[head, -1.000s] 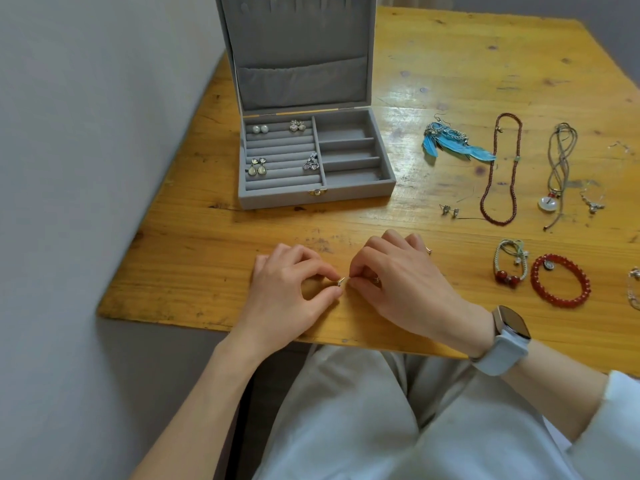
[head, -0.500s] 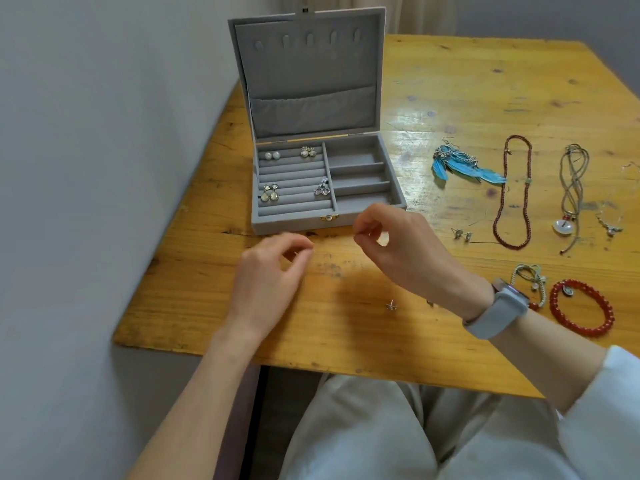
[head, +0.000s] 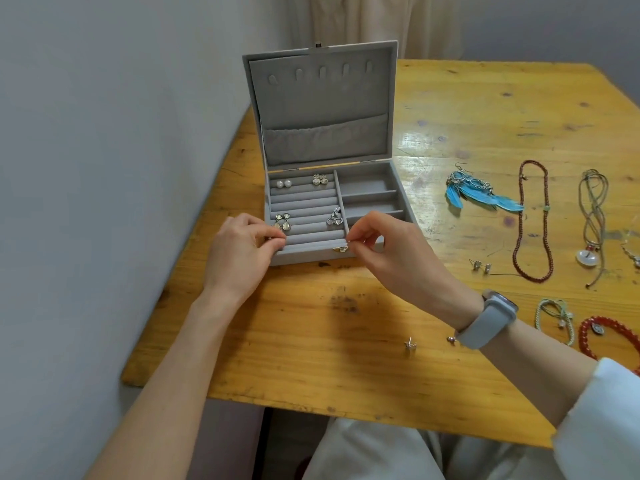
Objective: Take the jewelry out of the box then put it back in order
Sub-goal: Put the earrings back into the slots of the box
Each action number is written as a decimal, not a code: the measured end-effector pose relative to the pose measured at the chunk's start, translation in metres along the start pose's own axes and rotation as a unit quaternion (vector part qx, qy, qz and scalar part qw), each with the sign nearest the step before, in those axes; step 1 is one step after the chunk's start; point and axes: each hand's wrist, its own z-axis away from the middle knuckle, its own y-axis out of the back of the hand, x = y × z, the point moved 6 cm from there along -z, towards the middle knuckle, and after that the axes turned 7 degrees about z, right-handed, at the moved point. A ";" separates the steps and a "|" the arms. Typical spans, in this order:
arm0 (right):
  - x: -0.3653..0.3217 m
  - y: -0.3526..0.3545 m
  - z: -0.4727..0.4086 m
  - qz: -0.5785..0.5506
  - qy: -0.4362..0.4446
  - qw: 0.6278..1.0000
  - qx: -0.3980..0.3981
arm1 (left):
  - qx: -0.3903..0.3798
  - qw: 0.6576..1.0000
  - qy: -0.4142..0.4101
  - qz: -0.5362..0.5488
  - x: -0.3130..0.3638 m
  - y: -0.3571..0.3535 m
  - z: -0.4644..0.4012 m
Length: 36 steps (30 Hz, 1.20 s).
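Nearest on worktop (head: 311, 344), a small stud earring (head: 410, 345) is lying loose. Beyond it, left hand (head: 239, 251) & right hand (head: 388, 252) are hovering at jewelry box (head: 398, 188) front edge, fingers pinched; what they're pinching is too small to tell. Four earring pairs are sitting in its ring rolls; lid is standing open.

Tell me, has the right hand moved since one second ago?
Yes. The right hand went from the bare wooden table toward the open grey velvet jewelry box, reaching its front edge.
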 end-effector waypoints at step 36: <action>-0.027 -0.072 -0.061 0.114 0.109 0.983 -0.093 | 0.032 0.989 -0.128 -0.061 -0.018 -0.011 0.030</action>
